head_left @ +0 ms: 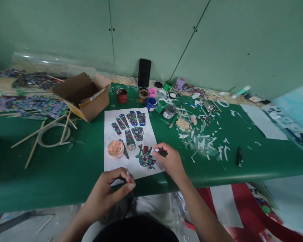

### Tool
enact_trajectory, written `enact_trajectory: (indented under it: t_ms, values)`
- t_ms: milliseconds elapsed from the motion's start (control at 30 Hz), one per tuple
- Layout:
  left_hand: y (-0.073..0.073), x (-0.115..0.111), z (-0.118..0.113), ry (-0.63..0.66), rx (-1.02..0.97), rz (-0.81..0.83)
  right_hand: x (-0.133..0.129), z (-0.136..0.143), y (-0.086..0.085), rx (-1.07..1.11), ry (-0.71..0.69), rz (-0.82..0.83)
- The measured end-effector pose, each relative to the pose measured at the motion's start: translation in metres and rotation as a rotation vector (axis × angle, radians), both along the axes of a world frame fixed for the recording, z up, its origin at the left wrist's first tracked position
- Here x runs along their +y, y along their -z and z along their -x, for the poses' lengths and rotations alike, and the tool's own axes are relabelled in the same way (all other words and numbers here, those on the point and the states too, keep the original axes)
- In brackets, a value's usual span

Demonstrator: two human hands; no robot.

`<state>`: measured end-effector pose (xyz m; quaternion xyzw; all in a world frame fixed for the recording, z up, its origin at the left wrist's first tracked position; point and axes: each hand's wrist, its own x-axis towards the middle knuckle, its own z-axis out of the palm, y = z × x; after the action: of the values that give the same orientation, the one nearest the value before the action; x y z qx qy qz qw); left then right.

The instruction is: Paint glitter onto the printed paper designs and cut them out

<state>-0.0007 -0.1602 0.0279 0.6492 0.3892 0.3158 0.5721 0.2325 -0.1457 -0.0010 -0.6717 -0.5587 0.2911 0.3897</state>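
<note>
A white sheet (109, 121) lies on the green table with several dark patterned cutouts (131, 118) on its upper part. My left hand (113, 188) is closed around a thin brush-like tool (128, 174) at the sheet's lower edge. My right hand (168, 159) pinches a small white piece (155, 150) at the right side of a green, blue and red patterned figure (145, 159). A round clear container of orange material (115, 148) stands on the sheet's left part.
Open paint jars (151, 104) stand behind the sheet, near an upright phone (144, 73). An open cardboard box (94, 104), sticks (35, 144) and a coiled tube (41, 137) are left. White scraps (203, 144) and a black tool (239, 156) lie right.
</note>
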Motion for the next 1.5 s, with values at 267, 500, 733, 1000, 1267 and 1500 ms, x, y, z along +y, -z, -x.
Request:
enact_trajectory:
  t_ms: [267,500,733,1000,1267,1500]
  values:
    - [0.021,0.007,-0.019,0.125,-0.029,0.163,0.014,0.000,0.000,-0.233,-0.113,0.124]
    - [0.025,0.012,-0.016,0.108,0.021,0.113,0.018,0.000,-0.002,-0.295,-0.186,0.128]
    - [0.029,0.008,-0.025,0.094,0.218,-0.043,-0.002,-0.014,-0.010,0.029,0.021,0.021]
    - [0.024,0.010,-0.027,0.082,0.209,-0.071,-0.018,-0.013,-0.013,-0.032,0.009,0.100]
    - [0.028,0.008,-0.028,0.079,0.247,-0.059,-0.021,-0.002,0.003,-0.397,-0.098,0.065]
    - [0.027,0.008,-0.030,0.062,0.270,-0.085,-0.021,-0.002,0.003,-0.387,-0.107,0.062]
